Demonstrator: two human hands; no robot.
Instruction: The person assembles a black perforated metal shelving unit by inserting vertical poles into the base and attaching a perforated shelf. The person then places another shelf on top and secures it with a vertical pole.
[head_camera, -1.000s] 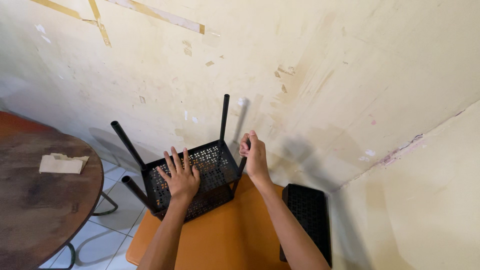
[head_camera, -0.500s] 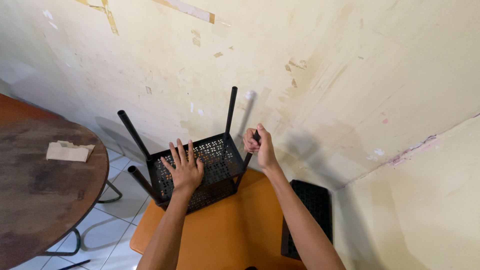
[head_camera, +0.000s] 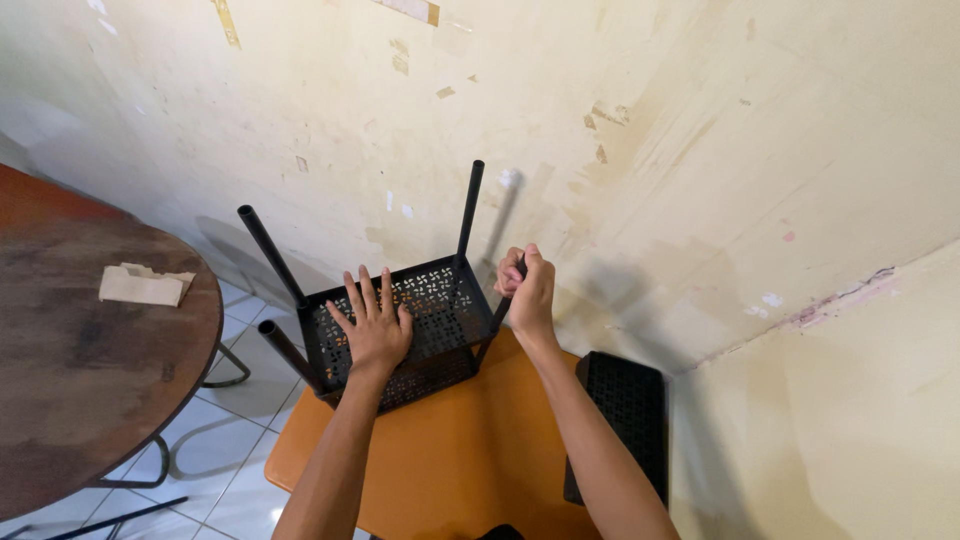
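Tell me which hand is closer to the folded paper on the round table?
Left. The left hand lies flat on the black perforated rack, nearer the folded paper; the right hand grips a leg farther away.

Shelf (head_camera: 420, 330) upside down on table (head_camera: 450, 470), round table (head_camera: 80, 350) left, 2nd shelf (head_camera: 625, 420) right.

My right hand (head_camera: 528, 290) wraps fourth stool leg, hiding most of it. Left hand (head_camera: 375, 325) covers part of perforated seat (head_camera: 440, 310). Round table (head_camera: 90, 350) cut off at left edge.

Round dark wooden table (head_camera: 80, 380) at left, folded tan cloth (head_camera: 145, 285) on it; white floor tiles (head_camera: 235, 440) below.
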